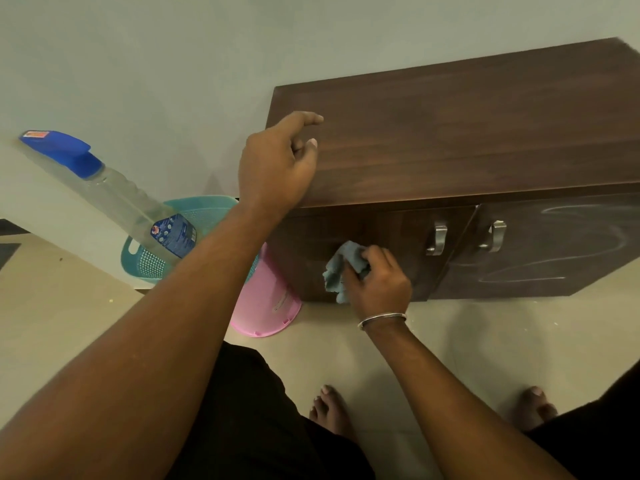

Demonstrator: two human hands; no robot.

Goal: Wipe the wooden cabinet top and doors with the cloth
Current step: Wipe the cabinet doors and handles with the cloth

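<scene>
One cabinet [467,133], dark brown wood grain, low, against the wall [173,64]. Top is matte w/ faint haze; 2 doors in front, each w/ one metal handle: left door [381,237], right door [554,247]. Right door shows pale looping streaks. One cloth [341,268], light blue, bunched up, pressed to the left door's front, low down near its left side. Right hand [379,282] grips it, fingers [375,252] curled round the wad; one metal bangle [381,319] on that wrist. Left hand [277,164] rests on the top's front left corner, fingers loosely bent, holding nothing. Left of the cabinet: 1 spray bottle [114,192] w/ blue trigger head, 1 teal basket [162,258], 1 pink tub [266,303] on the floor [485,341]. 2 bare feet below.
</scene>
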